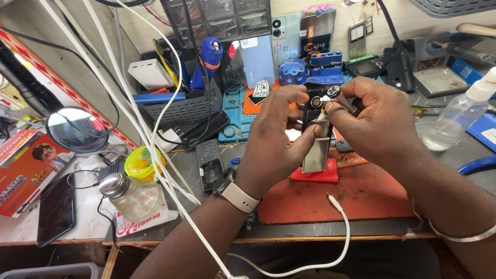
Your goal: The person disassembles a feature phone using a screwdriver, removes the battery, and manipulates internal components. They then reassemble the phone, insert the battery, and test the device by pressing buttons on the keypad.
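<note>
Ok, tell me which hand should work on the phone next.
Probably right: the right hand already pinches a small tool at the phone, while the left hand holds the phone steady.

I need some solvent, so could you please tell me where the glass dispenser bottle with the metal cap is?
In the head view the glass dispenser bottle stands at the bench's lower left, beside the yellow cup, left of the left hand.

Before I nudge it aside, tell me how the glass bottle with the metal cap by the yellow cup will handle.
The glass bottle looks squat and wide-based, so it probably slides rather than tips. Clear glass suggests it is fragile and fairly heavy for its size. Its smooth sides may be slippery, and the white cable lying close beside it could snag.
</note>
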